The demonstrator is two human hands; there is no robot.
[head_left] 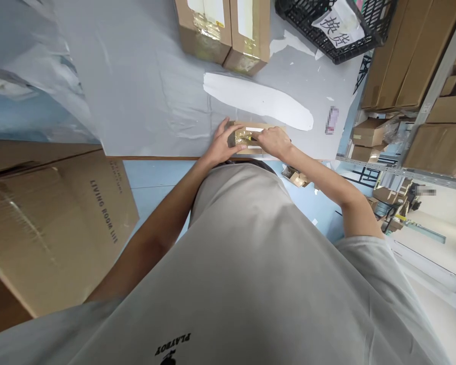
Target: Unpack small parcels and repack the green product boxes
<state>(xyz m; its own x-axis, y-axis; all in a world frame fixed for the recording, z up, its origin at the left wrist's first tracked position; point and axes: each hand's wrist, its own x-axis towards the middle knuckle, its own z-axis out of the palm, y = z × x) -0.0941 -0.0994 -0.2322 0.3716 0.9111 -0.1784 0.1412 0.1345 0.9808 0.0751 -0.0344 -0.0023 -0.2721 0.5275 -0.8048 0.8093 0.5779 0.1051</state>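
A small flat cardboard box [251,133] sealed with clear tape lies at the near edge of the grey table [144,91]. My left hand [223,143] grips the box's left end, with the thumb on top and the fingers curled round it. At the box's right part, my right hand [274,141] is closed round a thin dark tool [252,137] whose tip rests on the taped seam; the tool is too small to name. My grey shirt fills the lower picture.
Two taped cardboard boxes [224,30] stand at the table's far side, beside a black crate [334,25] with a paper sign. A white paper strip [258,99] lies behind the small box. A large carton [49,223] stands at left, and shelves of boxes [414,76] at right.
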